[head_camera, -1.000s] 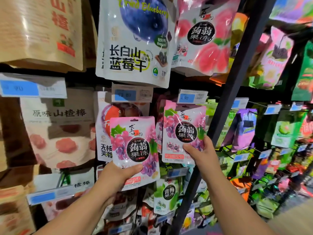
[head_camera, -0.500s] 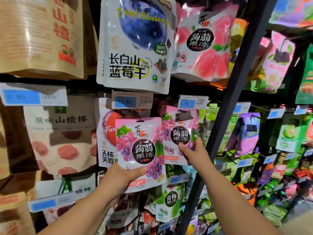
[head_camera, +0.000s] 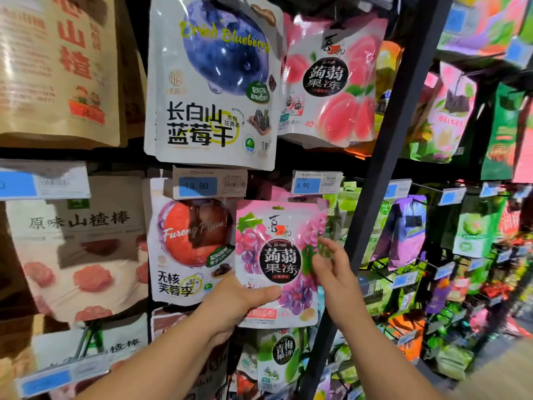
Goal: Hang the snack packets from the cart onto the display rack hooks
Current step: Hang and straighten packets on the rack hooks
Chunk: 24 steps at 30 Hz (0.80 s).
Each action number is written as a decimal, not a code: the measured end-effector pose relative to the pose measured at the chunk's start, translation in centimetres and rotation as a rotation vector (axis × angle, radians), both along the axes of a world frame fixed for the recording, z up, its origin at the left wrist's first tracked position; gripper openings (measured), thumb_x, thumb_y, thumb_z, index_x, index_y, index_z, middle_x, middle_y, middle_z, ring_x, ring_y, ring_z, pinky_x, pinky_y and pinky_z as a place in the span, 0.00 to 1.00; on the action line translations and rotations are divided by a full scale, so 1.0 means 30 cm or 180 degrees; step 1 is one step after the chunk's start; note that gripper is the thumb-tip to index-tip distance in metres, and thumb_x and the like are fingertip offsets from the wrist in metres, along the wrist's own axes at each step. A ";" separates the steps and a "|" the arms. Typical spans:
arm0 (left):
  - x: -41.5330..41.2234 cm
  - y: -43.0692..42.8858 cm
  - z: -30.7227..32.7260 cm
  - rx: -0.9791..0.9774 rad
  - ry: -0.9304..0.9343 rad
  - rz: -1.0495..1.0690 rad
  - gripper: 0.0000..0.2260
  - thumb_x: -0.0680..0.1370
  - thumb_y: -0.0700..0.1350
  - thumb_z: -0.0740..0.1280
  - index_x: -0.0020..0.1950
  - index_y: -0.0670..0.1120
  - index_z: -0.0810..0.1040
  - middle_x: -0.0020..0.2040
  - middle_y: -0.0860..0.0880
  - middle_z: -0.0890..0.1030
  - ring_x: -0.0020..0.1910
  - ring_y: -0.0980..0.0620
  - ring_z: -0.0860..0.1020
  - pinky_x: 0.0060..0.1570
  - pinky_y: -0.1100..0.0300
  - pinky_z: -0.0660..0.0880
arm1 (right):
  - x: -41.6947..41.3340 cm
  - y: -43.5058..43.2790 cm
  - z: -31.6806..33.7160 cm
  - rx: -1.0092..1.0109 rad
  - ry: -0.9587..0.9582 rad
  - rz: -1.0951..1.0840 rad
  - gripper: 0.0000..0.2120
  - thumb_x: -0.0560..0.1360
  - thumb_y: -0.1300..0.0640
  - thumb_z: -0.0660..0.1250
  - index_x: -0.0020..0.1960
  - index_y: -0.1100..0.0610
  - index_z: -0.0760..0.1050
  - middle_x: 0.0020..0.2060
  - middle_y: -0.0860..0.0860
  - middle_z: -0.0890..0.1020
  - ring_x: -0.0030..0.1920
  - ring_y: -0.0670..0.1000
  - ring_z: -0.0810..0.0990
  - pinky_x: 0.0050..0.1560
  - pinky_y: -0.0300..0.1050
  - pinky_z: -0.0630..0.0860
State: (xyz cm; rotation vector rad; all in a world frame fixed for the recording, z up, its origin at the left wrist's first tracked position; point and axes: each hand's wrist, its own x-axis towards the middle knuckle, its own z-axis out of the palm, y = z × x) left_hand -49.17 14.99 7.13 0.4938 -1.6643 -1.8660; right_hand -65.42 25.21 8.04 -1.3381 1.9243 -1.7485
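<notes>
A pink grape jelly packet (head_camera: 277,255) is held up in front of the rack, just under the 4.90 price tag (head_camera: 315,183). My left hand (head_camera: 239,301) grips its lower left corner, thumb across the front. Fingers spread, my right hand (head_camera: 331,267) sits at the packet's right edge; whether it touches the packet is unclear. More pink packets of the same kind hang behind it, mostly hidden. The hook itself is hidden behind the tag and packet. The cart is out of view.
A blueberry packet (head_camera: 213,82) and a peach jelly packet (head_camera: 331,79) hang above. A plum packet (head_camera: 190,243) hangs to the left, green jelly packets (head_camera: 282,356) below. A black rack post (head_camera: 383,168) rises right beside my right hand, with more hooks and packets beyond.
My left hand moved the grape packet right and up, in front of the hanging pink packets. My right hand let go of the hanging packet and now sits open at the held packet's edge.
</notes>
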 end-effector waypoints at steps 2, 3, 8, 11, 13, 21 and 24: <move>-0.040 0.004 0.012 -0.0043 0.0011 -0.0017 0.16 0.70 0.34 0.74 0.55 0.49 0.80 0.49 0.54 0.86 0.48 0.58 0.83 0.41 0.70 0.76 | -0.003 0.003 -0.005 0.0042 -0.0053 0.0143 0.24 0.71 0.38 0.62 0.65 0.27 0.58 0.57 0.38 0.74 0.57 0.39 0.74 0.60 0.43 0.70; -0.059 0.007 0.020 -0.0056 -0.0001 -0.0025 0.15 0.72 0.34 0.72 0.54 0.49 0.80 0.49 0.55 0.86 0.47 0.59 0.83 0.41 0.70 0.76 | -0.003 0.003 -0.007 0.0015 -0.0060 0.0165 0.28 0.71 0.38 0.63 0.66 0.24 0.55 0.64 0.35 0.70 0.64 0.40 0.71 0.65 0.45 0.68; -0.135 0.007 0.036 -0.0100 -0.0131 -0.0062 0.11 0.74 0.39 0.73 0.55 0.48 0.82 0.50 0.52 0.85 0.51 0.54 0.83 0.46 0.66 0.77 | -0.029 0.002 -0.004 -0.0114 0.0075 -0.0045 0.32 0.78 0.47 0.63 0.71 0.25 0.49 0.60 0.12 0.55 0.65 0.23 0.58 0.67 0.38 0.61; -0.163 0.003 0.038 -0.0104 -0.0202 -0.0038 0.11 0.73 0.42 0.74 0.55 0.48 0.82 0.50 0.52 0.86 0.51 0.54 0.83 0.52 0.61 0.77 | -0.053 -0.004 -0.002 -0.0011 0.0147 -0.0131 0.29 0.80 0.51 0.61 0.70 0.26 0.53 0.60 0.15 0.56 0.59 0.17 0.57 0.63 0.33 0.61; -0.176 -0.003 0.039 -0.0133 -0.0278 -0.0004 0.13 0.72 0.44 0.75 0.56 0.47 0.82 0.50 0.53 0.86 0.51 0.54 0.83 0.55 0.59 0.77 | -0.070 -0.013 -0.003 -0.0005 0.0140 -0.0126 0.26 0.81 0.51 0.61 0.69 0.27 0.57 0.63 0.19 0.59 0.64 0.24 0.60 0.68 0.37 0.62; -0.201 -0.022 0.041 -0.0124 -0.0322 0.0186 0.13 0.71 0.46 0.76 0.54 0.48 0.82 0.48 0.54 0.86 0.49 0.55 0.84 0.51 0.61 0.77 | -0.082 -0.046 0.017 0.0051 0.0085 -0.0144 0.23 0.82 0.55 0.60 0.68 0.30 0.61 0.61 0.25 0.69 0.65 0.29 0.67 0.62 0.30 0.71; -0.204 -0.026 0.040 -0.0114 -0.0324 0.0203 0.13 0.71 0.45 0.76 0.55 0.47 0.82 0.47 0.53 0.86 0.48 0.54 0.84 0.51 0.60 0.78 | -0.080 -0.054 0.023 0.0143 0.0068 -0.0154 0.23 0.82 0.55 0.61 0.67 0.29 0.60 0.61 0.23 0.64 0.63 0.29 0.65 0.51 0.18 0.65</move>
